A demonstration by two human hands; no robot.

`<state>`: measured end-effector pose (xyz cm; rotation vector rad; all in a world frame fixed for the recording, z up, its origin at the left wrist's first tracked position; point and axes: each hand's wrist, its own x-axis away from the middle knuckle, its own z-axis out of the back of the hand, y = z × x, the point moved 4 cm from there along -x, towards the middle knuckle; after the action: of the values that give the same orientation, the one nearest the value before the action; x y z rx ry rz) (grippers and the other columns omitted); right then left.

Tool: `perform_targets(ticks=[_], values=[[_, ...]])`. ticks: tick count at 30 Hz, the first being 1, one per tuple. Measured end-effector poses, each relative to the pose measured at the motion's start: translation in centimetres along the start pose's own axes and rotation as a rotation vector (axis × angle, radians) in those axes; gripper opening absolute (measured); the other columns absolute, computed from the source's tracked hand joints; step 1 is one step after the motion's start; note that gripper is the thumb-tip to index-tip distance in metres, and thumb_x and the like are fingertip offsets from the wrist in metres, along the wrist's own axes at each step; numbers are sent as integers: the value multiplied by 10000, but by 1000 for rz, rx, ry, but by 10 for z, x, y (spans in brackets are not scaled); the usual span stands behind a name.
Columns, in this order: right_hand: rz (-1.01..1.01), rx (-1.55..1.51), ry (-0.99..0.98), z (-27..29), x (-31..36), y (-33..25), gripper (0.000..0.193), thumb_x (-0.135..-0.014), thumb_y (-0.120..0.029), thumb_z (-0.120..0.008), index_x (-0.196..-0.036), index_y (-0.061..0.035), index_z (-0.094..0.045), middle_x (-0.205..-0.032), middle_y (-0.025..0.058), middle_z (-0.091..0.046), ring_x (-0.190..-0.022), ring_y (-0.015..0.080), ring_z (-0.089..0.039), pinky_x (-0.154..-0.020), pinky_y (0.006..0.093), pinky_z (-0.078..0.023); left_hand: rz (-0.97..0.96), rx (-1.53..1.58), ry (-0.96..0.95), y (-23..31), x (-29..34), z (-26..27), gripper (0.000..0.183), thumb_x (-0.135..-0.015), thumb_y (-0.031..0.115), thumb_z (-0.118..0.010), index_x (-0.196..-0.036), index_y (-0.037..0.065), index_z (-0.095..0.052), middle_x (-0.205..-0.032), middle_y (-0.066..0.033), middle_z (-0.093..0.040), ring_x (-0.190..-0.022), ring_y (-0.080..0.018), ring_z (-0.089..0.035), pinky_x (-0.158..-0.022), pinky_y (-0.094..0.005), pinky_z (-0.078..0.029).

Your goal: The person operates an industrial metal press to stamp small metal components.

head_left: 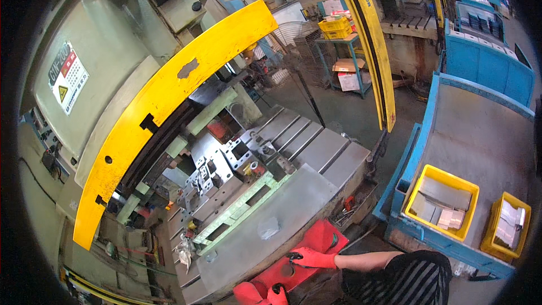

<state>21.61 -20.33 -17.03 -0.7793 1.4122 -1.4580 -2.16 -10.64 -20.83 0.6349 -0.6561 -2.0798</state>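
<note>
Both my hands wear red gloves with dark patches at the fingers. My right hand [313,258] reaches in over a long red box [324,234] along the front of a press machine. Its fingers are drawn together on a small dark spot, and what lies under them is hidden. At the box's near left end, my left hand [275,295] is partly cut off by the lower edge. Its fingers curl around something dark that I cannot make out. Beyond the hands lies the grey press bed [307,192], carrying a metal die [217,172] and a pale green slotted bar [240,214].
A curved yellow guard [169,90] arches over the die. A yellow post [372,51] stands at the bed's far right. To my right, a blue-edged cart [480,113] holds a yellow crate [415,206] and a second yellow crate [490,237], both with flat metal pieces.
</note>
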Motion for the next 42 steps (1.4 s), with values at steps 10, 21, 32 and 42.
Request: perform_targets(ticks=[10,21,32,42], values=[[-173,-220,-38,51,-29,1,304,-843,-223,-615,-1095,-53,-599,-744,20,-619,-597,83,-530,-547,294,-457,-174,-20,158,74,-35,11,183,-814,163,-614,-860,-14,-631,-786,-177,-638,-715,-304,-602,-646,-380,-476],[-11,-236,289,107,-45,-5,350,-830,-241,-644,-1101,-23,-601,-912,-8,-625,-778,89,-547,-698,279,-468,16,82,119,69,-52,22,169,-754,117,-635,-850,-13,-584,-788,-177,-591,-753,-353,-584,-685,-401,-458],[-183,275,302,154,-129,-17,364,-751,-67,-697,-1110,-54,-632,-875,39,-655,-731,104,-602,-681,253,-487,164,307,240,32,-95,71,229,-819,74,-591,-1032,-11,-606,-980,-114,-630,-906,-223,-593,-823,-333,-457],[-90,726,-21,77,-183,-21,470,-661,-249,-777,-1055,-37,-637,-946,159,-616,-880,278,-604,-779,345,-486,288,266,347,-5,-69,93,238,-832,107,-609,-1036,-15,-619,-1000,-102,-648,-929,-206,-601,-850,-323,-457]])
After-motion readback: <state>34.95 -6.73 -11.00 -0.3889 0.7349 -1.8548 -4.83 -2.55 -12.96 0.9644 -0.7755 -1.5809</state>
